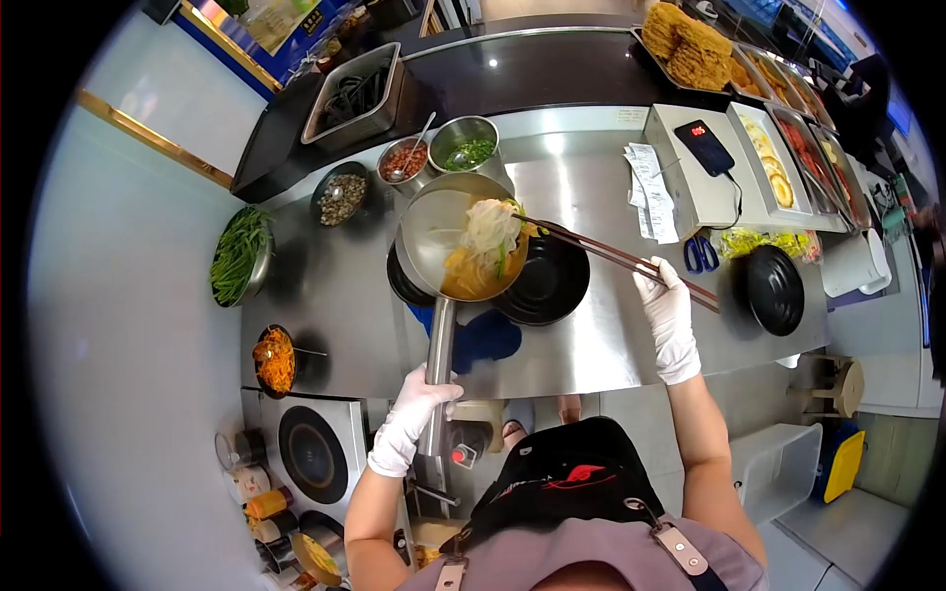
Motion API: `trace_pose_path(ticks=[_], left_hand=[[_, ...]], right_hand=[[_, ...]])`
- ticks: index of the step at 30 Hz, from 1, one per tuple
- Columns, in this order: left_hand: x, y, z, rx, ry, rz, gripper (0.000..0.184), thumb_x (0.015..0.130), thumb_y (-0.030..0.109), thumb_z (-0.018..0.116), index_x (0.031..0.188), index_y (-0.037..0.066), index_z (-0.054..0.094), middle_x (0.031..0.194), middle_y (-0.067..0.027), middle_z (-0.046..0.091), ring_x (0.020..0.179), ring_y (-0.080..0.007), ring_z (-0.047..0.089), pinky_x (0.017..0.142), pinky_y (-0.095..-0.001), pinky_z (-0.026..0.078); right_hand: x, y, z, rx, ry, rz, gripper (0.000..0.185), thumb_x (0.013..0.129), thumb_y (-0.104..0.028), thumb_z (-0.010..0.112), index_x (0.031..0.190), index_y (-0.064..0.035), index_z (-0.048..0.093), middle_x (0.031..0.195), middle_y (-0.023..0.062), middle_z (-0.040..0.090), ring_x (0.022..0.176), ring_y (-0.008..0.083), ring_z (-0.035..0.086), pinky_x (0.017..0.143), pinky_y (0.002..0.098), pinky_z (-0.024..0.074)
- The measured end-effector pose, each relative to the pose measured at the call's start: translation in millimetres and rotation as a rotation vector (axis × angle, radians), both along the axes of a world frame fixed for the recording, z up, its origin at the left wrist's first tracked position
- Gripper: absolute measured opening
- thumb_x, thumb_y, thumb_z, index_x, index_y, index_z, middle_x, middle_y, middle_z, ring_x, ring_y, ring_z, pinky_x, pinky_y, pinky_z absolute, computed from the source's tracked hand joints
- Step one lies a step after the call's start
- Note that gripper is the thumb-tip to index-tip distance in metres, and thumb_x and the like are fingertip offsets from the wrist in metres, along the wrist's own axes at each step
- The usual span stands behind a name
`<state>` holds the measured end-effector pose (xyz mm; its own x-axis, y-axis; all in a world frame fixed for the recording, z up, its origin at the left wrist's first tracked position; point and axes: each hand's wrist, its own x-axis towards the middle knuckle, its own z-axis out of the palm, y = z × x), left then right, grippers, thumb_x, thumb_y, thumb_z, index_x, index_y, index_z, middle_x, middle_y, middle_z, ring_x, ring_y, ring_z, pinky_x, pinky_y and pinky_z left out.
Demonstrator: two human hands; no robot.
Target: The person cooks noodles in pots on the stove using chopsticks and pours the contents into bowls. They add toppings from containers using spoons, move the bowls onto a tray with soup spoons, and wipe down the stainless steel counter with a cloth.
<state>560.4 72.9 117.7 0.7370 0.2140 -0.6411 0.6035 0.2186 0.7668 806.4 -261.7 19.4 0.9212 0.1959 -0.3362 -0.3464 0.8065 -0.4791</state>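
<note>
My left hand (415, 408), in a white glove, is wrapped round the long metal handle of a saucepan (424, 231). The pan is held above the steel counter, partly over a black bowl (554, 281) and another dark bowl (406, 276) that it mostly hides. Pale noodles (493, 231) and an orange-yellow broth are in the pan, toward its right side. My gloved right hand (667, 313) grips long brown chopsticks (613, 254), whose tips reach into the noodles at the pan's right edge. A blue cloth (485, 338) lies under the pan's handle.
Chopped greens (469, 154), diced red topping (404, 161), a green vegetable bowl (239, 256) and shredded orange vegetables (275, 361) line the left and back. Receipts (651, 193), blue-handled scissors (701, 255) and a black bowl (775, 291) lie right. An induction cooker (313, 454) stands lower left.
</note>
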Motion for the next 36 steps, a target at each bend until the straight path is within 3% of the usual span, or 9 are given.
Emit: trace_pose_path(ticks=[16, 24, 29, 32, 33, 34, 36], left_hand=[[-6.8, 5.3, 16.9, 0.127, 0.002, -0.021, 0.03, 0.074, -0.005, 0.07, 0.093, 0.001, 0.047, 0.068, -0.0079, 0.058, 0.052, -0.015, 0.056, 0.047, -0.0284, 0.047], [-8.0, 2.2, 16.6, 0.159, 0.009, -0.026, 0.029, 0.075, -0.006, 0.069, 0.092, 0.001, 0.046, 0.068, -0.008, 0.058, 0.05, -0.015, 0.055, 0.045, -0.0291, 0.047], [-4.2, -2.0, 25.1, 0.178, 0.018, -0.015, 0.029, 0.075, -0.007, 0.068, 0.092, 0.001, 0.045, 0.067, -0.0077, 0.056, 0.049, -0.015, 0.054, 0.045, -0.0292, 0.046], [-2.4, -4.5, 28.4, 0.189, 0.032, -0.006, 0.029, 0.076, -0.007, 0.068, 0.092, 0.001, 0.045, 0.066, -0.0078, 0.056, 0.049, -0.015, 0.054, 0.045, -0.0295, 0.046], [-2.5, -4.3, 27.5, 0.192, 0.034, -0.004, 0.029, 0.076, -0.007, 0.068, 0.092, 0.001, 0.045, 0.066, -0.0078, 0.056, 0.049, -0.015, 0.054, 0.045, -0.0296, 0.046], [-2.4, -4.3, 27.1, 0.194, 0.035, -0.002, 0.029, 0.076, -0.007, 0.068, 0.092, 0.001, 0.045, 0.066, -0.0078, 0.056, 0.049, -0.0149, 0.054, 0.045, -0.0296, 0.046], [-2.3, -6.4, 28.4, 0.198, 0.035, 0.011, 0.029, 0.076, -0.006, 0.068, 0.093, 0.001, 0.045, 0.066, -0.0079, 0.056, 0.049, -0.0149, 0.054, 0.045, -0.0297, 0.046]], right_hand=[[-15.8, -75.5, -22.1, -0.055, 0.031, -0.07, 0.015, 0.095, -0.014, 0.057, 0.101, -0.0009, 0.062, 0.097, 0.0144, 0.068, 0.093, 0.0272, 0.067, 0.086, 0.0419, 0.0571], [-28.7, -72.4, 26.0, -0.454, -0.181, -0.111, 0.017, 0.097, -0.015, 0.055, 0.1, 0.0009, 0.061, 0.094, 0.0142, 0.065, 0.085, 0.0227, 0.066, 0.071, 0.0381, 0.0606], [-46.7, -45.9, 64.2, -0.803, -0.385, -0.07, 0.016, 0.095, -0.009, 0.058, 0.091, 0.0056, 0.061, 0.091, 0.0128, 0.065, 0.073, 0.0199, 0.066, 0.07, 0.0303, 0.0585], [-60.5, -30.9, 83.0, -0.88, -0.693, 0.023, 0.011, 0.093, -0.005, 0.06, 0.09, 0.0046, 0.062, 0.087, 0.012, 0.064, 0.078, 0.0197, 0.066, 0.074, 0.0296, 0.0543], [-61.7, -25.7, 96.3, -1.071, -0.947, 0.061, 0.008, 0.092, -0.004, 0.06, 0.09, 0.0035, 0.063, 0.087, 0.0112, 0.065, 0.082, 0.0178, 0.065, 0.074, 0.0298, 0.0533], [-70.4, -20.7, 112.5, -1.219, -1.017, 0.135, 0.004, 0.089, 0.0, 0.06, 0.09, 0.0003, 0.064, 0.086, 0.011, 0.065, 0.082, 0.0191, 0.065, 0.075, 0.0304, 0.053], [-78.9, -10.3, 108.5, -1.29, -1.265, 0.264, 0.016, 0.081, 0.002, 0.061, 0.095, -0.0046, 0.065, 0.094, 0.0116, 0.066, 0.086, 0.0237, 0.065, 0.076, 0.0308, 0.0531]])
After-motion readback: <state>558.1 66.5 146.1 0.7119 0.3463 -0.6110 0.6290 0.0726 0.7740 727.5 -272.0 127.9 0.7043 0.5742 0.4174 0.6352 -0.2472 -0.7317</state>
